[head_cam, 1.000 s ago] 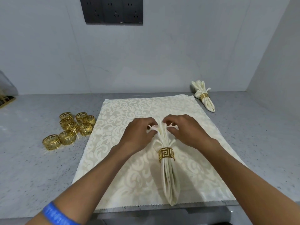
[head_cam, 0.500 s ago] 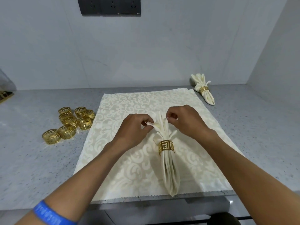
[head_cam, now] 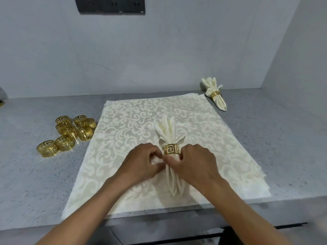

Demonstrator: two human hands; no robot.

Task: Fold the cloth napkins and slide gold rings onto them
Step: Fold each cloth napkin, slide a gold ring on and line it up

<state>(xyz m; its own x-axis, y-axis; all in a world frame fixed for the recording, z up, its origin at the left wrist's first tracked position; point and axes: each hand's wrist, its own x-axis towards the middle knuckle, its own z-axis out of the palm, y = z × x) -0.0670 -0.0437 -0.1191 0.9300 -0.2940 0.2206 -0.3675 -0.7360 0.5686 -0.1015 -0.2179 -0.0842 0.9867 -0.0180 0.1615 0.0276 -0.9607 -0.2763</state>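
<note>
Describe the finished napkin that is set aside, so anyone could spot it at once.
Find the grey counter and go to its far right corner by the wall. The finished napkin lies there alone, on bare counter beside the flat cloth. Unlike the ringed napkin mid-cloth, no hand touches it.

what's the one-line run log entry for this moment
left hand: pinches napkin | right hand: grips napkin | ring: on

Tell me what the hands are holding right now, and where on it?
Both hands grip the folded napkin just below its gold ring: left hand on its left side, right hand on its right.
</note>
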